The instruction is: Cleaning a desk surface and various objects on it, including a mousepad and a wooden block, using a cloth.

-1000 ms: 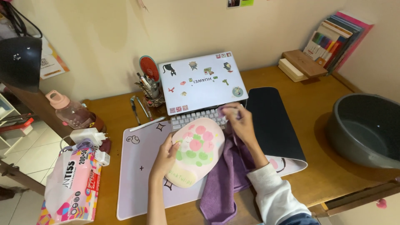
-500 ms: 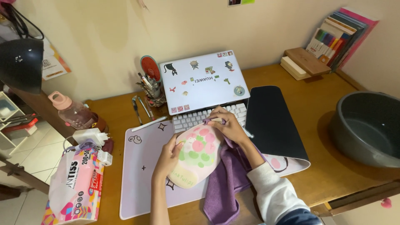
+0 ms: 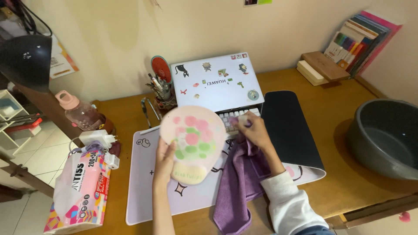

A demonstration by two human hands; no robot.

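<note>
My left hand (image 3: 164, 162) has lifted the gripped mouse pad (image 3: 193, 141) upright off the desk mat (image 3: 148, 191), while my right hand (image 3: 254, 130) clutches the purple cloth (image 3: 237, 182), wiping nearly finished.

Wooden desk (image 3: 335, 104) under lilac desk mat (image 3: 143, 191), laptop (image 3: 215, 82), grey basin (image 3: 385, 137)

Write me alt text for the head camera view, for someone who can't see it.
At a wooden desk, a person's left hand lifts a round pastel mouse pad with pink and green spots, while the right hand presses a purple cloth by a keyboard. Behind sits a closed, stickered laptop; a grey basin stands at right and a tissue pack at left.
</note>
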